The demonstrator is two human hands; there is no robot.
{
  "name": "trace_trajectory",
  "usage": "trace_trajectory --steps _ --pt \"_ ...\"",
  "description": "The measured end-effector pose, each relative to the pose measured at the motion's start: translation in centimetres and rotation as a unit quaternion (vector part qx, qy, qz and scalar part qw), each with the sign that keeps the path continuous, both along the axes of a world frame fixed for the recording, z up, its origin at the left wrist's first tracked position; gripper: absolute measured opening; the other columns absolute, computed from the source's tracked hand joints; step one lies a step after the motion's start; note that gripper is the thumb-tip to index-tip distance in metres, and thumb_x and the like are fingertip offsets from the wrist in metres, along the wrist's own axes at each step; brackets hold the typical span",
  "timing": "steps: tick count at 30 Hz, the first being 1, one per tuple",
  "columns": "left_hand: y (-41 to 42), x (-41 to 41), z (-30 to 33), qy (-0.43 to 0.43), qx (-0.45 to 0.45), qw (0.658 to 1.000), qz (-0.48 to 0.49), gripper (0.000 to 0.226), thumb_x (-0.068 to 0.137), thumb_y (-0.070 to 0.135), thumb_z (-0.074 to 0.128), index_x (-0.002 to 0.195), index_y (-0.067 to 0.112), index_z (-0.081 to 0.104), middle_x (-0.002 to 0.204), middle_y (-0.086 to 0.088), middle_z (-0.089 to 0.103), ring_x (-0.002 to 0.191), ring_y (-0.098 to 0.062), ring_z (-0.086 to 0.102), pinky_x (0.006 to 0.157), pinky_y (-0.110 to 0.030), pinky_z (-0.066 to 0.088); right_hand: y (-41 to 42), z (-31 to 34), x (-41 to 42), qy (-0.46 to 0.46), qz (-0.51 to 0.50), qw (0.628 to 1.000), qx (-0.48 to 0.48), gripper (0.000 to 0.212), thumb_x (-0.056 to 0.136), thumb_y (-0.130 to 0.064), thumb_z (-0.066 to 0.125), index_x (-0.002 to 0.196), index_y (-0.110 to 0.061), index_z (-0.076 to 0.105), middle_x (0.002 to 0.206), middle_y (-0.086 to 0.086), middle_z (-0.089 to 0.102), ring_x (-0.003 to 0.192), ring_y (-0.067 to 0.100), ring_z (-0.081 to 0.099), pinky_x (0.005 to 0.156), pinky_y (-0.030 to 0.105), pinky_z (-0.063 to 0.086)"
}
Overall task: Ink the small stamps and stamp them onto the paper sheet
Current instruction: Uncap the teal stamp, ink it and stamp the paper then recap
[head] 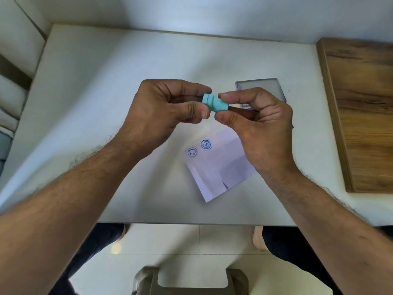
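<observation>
A small turquoise stamp [215, 104] lies sideways in the air above the table, held between both hands. My left hand [163, 109] pinches its left end between thumb and forefinger. My right hand [257, 122] pinches its right end the same way. Below them a white paper sheet [219, 167] lies on the table with two round blue face prints [198, 148] near its upper left corner. A clear-lidded ink pad case [261, 86] lies behind my right hand, partly hidden by it.
The white table [106, 86] runs to a wall at the back. A wooden board [363, 111] lies along the table's right side. Below the near table edge are my knees and a grey stool [191, 282] on the tiled floor.
</observation>
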State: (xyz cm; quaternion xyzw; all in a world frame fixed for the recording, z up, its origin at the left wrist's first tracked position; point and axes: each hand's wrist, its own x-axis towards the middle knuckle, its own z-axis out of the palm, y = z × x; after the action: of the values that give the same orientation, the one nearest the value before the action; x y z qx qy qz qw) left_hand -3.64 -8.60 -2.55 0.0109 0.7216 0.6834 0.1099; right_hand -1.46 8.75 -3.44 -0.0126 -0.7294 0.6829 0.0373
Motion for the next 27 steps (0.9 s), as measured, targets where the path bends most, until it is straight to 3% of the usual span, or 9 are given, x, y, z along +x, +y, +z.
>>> trace_trajectory --steps 7,11,15,20,27 --pt "-0.2 0.0 0.1 0.010 0.017 1.000 -0.001 0.033 0.064 0.010 0.080 0.096 0.011 0.073 0.084 -0.002 0.078 0.077 -0.020 0.074 0.073 -0.028 0.059 0.1 0.4 0.1 -0.007 -0.015 1.000 -0.002 0.028 0.072 0.001 0.081 0.099 -0.007 0.073 0.079 0.000 0.075 0.068 0.022 0.074 0.067 0.031 0.061" --pt "-0.3 0.0 0.0 0.031 0.018 0.999 0.000 0.034 0.061 0.009 0.080 0.095 0.011 0.072 0.080 0.003 0.078 0.076 -0.017 0.074 0.073 -0.026 0.058 -0.2 0.4 0.0 -0.056 -0.004 0.997 -0.055 0.014 0.080 -0.001 0.074 0.091 -0.008 0.073 0.071 -0.003 0.075 0.066 0.022 0.075 0.063 0.030 0.060" --pt "-0.4 0.0 0.0 0.061 0.006 0.998 -0.008 0.035 0.062 0.006 0.081 0.096 0.011 0.071 0.082 0.004 0.077 0.079 -0.015 0.074 0.077 -0.026 0.057 -0.5 0.4 -0.2 -0.117 0.003 0.987 -0.108 0.003 0.084 -0.006 0.071 0.087 -0.006 0.071 0.070 0.006 0.074 0.064 0.025 0.074 0.060 0.029 0.059" --pt "-0.7 0.1 0.3 0.119 -0.043 0.991 -0.030 0.037 0.068 0.004 0.083 0.101 0.014 0.071 0.092 -0.002 0.074 0.087 -0.019 0.073 0.081 -0.031 0.058 -0.9 0.8 -0.2 -0.242 0.025 0.954 -0.177 0.030 0.085 -0.028 0.067 0.085 0.002 0.069 0.069 0.012 0.073 0.064 0.022 0.074 0.057 0.025 0.058" --pt "-1.1 0.2 0.6 0.141 -0.080 0.986 -0.034 0.036 0.071 0.002 0.083 0.104 0.012 0.070 0.092 0.001 0.073 0.088 -0.014 0.073 0.081 -0.024 0.058 -1.7 1.4 -0.2 -0.297 0.020 0.915 -0.271 0.029 0.092 -0.027 0.063 0.090 0.001 0.069 0.074 0.013 0.073 0.063 0.016 0.071 0.058 0.021 0.058"
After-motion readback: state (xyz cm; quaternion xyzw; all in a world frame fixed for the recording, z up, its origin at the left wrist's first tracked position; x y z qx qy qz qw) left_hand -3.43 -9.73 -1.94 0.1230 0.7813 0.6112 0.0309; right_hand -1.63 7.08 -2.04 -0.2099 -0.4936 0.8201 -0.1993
